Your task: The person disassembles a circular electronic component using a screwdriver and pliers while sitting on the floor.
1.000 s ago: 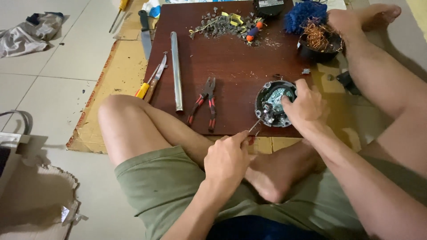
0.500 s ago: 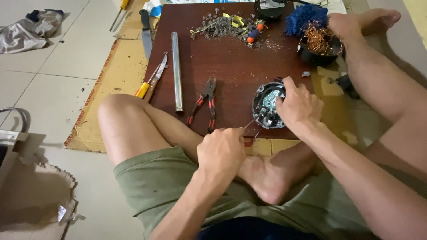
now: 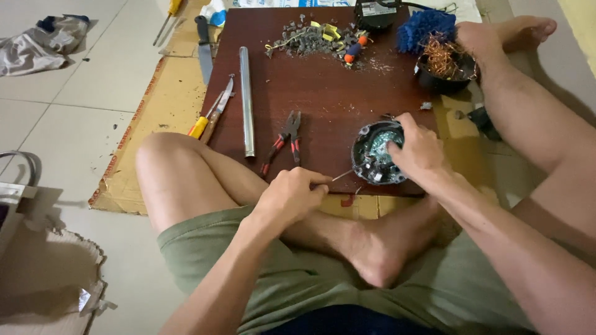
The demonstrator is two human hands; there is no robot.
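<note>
**A:** What lies at your far left?

**B:** On the tiled floor, a crumpled grey plastic bag (image 3: pixel 43 42). Nearer in, a sheet of brown cardboard (image 3: pixel 152 105) lies under a dark red-brown wooden board (image 3: pixel 323 80) that serves as your table. At the board's left edge lie a yellow-handled screwdriver (image 3: pixel 208 116) and a long grey metal tube (image 3: pixel 246 99); just right of the tube lie red-and-black-handled pliers (image 3: pixel 282 141).

**A:** And your left hand?

**B:** Your left hand (image 3: pixel 292 193) is closed tight around a thin metal pick (image 3: pixel 341 175), held low over your knee at the board's near edge. The tip points right, into the round black motor housing (image 3: pixel 375 154).

**A:** Where is that housing?

**B:** On the board's near right part, close to the edge. Your right hand (image 3: pixel 417 147) is clamped over its right rim, fingers curled inside.

**A:** How should you work here?

**B:** In my judgement, keep the right hand pressing the housing flat so it cannot spin. Lever with short strokes, tip angled away from your right fingers, since a slip would drive the pick toward them.

**A:** Anything further right?

**B:** At the far edge, a heap of grey scraps (image 3: pixel 313 38), a blue fibrous bundle (image 3: pixel 425 28) and a black bowl of copper wire (image 3: pixel 442 65), well apart from your hands.
</note>
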